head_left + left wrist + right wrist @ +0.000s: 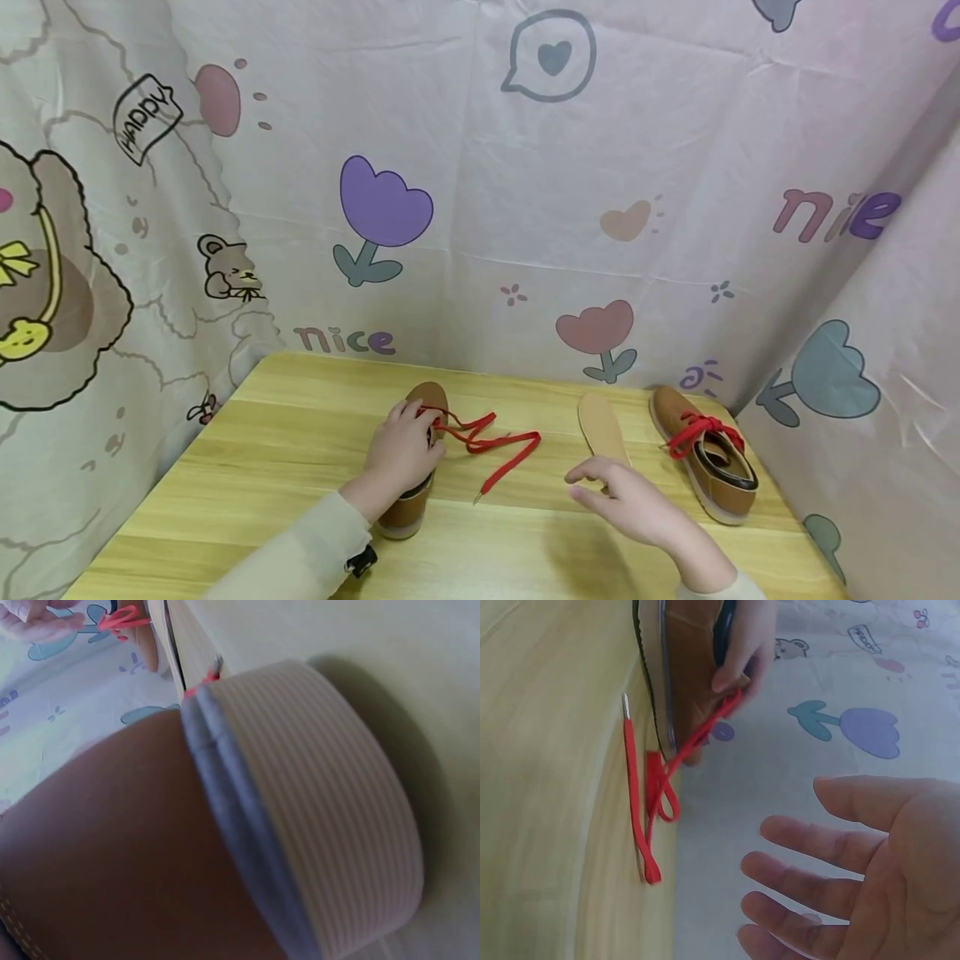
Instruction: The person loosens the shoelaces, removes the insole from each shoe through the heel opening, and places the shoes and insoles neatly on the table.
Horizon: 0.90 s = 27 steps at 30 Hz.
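Observation:
A brown leather shoe (406, 510) stands on the left of the table, its toe pointing away. My left hand (397, 446) lies over its opening and grips the upper near the eyelets, hiding the middle of the shoe. Red laces (512, 461) trail loose to the right from the front of that shoe. In the left wrist view the brown heel and its ribbed pale sole (322, 802) fill the frame. My right hand (630, 504) hovers above the table with fingers spread, holding nothing. Just beyond it lies a tan insole (602, 423), its near end hidden by the hand.
A matching brown shoe (731, 493) stands at the right of the table, its red laces (705, 432) tied in a bow. The wooden table (247, 467) meets a printed cloth curtain (480, 200) at the back and on both sides.

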Each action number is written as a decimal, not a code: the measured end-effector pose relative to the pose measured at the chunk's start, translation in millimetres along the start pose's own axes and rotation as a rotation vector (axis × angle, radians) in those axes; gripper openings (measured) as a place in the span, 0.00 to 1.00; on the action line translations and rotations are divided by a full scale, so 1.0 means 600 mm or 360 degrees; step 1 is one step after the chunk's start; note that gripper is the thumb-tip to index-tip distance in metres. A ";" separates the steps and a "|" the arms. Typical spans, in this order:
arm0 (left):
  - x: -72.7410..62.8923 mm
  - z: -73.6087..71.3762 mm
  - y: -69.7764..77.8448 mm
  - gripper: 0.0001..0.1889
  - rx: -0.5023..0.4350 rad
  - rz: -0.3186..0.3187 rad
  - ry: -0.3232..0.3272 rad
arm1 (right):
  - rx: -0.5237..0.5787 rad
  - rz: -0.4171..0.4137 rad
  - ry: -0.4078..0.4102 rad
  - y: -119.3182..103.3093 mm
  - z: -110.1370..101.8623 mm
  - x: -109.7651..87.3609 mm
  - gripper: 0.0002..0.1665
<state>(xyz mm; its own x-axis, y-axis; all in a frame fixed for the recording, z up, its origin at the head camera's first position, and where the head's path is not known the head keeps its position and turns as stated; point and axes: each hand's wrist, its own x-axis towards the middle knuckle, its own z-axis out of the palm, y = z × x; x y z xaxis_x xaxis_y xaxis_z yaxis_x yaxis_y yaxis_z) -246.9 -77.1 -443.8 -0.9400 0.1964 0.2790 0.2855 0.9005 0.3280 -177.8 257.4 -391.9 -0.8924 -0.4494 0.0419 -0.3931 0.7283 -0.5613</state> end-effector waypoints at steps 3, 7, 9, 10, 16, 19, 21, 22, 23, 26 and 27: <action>-0.001 -0.008 -0.012 0.24 0.0017 0.0003 0.0005 | -0.0015 -0.0005 0.0027 0.001 -0.008 -0.004 0.17; -0.005 -0.014 -0.031 0.24 0.0017 -0.0004 0.0015 | -0.0036 -0.0019 0.0048 0.007 -0.016 -0.010 0.15; -0.007 -0.017 -0.040 0.25 0.0013 -0.0014 0.0008 | -0.0025 -0.0016 0.0049 0.009 -0.019 -0.014 0.14; -0.009 -0.018 -0.044 0.25 0.0007 -0.0021 0.0003 | -0.0017 -0.0010 0.0050 0.010 -0.021 -0.016 0.13; -0.015 -0.028 -0.073 0.25 0.0028 -0.0042 -0.0012 | 0.0018 0.0048 0.0059 0.017 -0.031 -0.030 0.16; -0.019 -0.034 -0.088 0.25 0.0059 -0.0058 -0.0014 | 0.0015 0.0066 0.0072 0.021 -0.035 -0.036 0.16; -0.020 -0.037 -0.098 0.26 0.0065 -0.0073 -0.0022 | 0.0012 0.0067 0.0093 0.024 -0.038 -0.040 0.15; -0.021 -0.039 -0.102 0.26 0.0064 -0.0081 -0.0024 | 0.0002 0.0066 0.0110 0.025 -0.039 -0.042 0.15; -0.022 -0.040 -0.106 0.26 0.0063 -0.0088 -0.0026 | -0.0011 0.0063 0.0127 0.026 -0.041 -0.044 0.15; -0.025 -0.046 -0.119 0.26 0.0052 -0.0104 -0.0022 | -0.0026 0.0098 0.0168 0.028 -0.047 -0.048 0.15; -0.025 -0.047 -0.123 0.26 0.0049 -0.0107 -0.0016 | -0.0025 0.0111 0.0173 0.029 -0.050 -0.049 0.15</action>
<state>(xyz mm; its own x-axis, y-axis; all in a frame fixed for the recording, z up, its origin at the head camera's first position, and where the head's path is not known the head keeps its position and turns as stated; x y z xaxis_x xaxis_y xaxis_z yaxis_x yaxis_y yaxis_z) -248.3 -157.5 -446.6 -0.9587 0.1389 0.2481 0.2159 0.9233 0.3176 -164.9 298.7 -378.2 -0.9362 -0.3390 0.0929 -0.3316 0.7642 -0.5531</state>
